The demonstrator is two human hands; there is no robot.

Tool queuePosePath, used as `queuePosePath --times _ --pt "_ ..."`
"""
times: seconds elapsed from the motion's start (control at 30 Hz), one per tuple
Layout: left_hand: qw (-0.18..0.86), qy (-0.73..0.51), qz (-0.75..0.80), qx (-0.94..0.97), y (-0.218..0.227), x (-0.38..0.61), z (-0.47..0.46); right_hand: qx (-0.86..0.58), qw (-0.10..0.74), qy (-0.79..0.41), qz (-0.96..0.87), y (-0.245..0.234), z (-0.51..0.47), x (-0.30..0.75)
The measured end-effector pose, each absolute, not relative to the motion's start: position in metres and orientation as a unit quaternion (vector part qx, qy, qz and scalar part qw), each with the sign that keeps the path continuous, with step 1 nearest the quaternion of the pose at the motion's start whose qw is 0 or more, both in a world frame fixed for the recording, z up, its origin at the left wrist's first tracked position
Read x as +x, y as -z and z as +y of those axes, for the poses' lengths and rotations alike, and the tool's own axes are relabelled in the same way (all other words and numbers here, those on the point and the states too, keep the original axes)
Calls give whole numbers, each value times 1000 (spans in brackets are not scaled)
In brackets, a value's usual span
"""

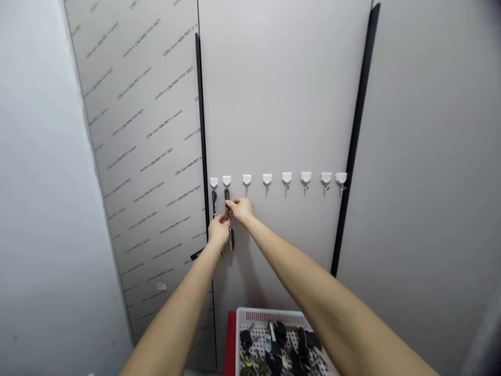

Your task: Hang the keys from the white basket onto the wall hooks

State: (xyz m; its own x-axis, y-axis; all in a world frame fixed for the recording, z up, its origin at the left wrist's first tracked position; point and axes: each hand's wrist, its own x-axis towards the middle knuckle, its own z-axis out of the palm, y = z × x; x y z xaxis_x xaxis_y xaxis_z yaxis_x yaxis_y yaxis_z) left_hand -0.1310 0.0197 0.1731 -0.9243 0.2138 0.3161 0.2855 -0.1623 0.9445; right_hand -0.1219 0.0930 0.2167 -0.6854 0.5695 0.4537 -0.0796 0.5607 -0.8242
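Observation:
A key set with a black strap (226, 194) hangs from the second white hook (226, 181) from the left. My right hand (240, 209) pinches this strap just below the hook. Lower down, my left hand (219, 230) has its fingers closed on the same key set, and a dark fob (231, 239) hangs beside them. Another black strap (214, 202) with yellow marks dangles from the leftmost hook (213, 182), behind my left hand. A black tag (197, 254) sticks out left of my left wrist; my arm partly hides it.
Several more white hooks (287, 178) run in a row to the right across the grey panel (282, 104). Below, a white perforated basket (270, 312) with several keys and black fobs stands on something red (230, 339). Black vertical strips (356, 130) edge the panel.

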Motion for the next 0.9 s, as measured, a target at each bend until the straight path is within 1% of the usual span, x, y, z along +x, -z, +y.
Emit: queuePosePath --times 0.1,0.17,0.23,0.33,0.43,0.57,0.63,0.73,0.9 --pt "55 720 -670 -174 -167 -123 15 -135 347 -450 -811 -207 94 -104" --pt "54 714 -677 -172 -156 -114 11 -128 322 -450 -823 -194 98 -86" --pt "24 712 -678 -182 -138 -101 8 -119 285 -440 -843 -173 107 -62" --pt "-51 696 -687 -202 -97 -73 7 -115 223 -407 -879 -127 125 -17" --pt "-109 631 -731 -237 -50 -39 8 -126 155 -352 -914 -74 139 33" --pt "-144 490 -794 -330 0 -3 9 -133 87 -256 -954 -21 149 87" --pt "-141 405 -823 -373 13 7 8 -121 76 -214 -966 -9 151 103" --pt "-120 303 -855 -404 18 14 6 -100 81 -156 -979 -2 149 115" --pt "-109 232 -875 -412 18 14 9 -98 51 -109 -988 1 143 118"
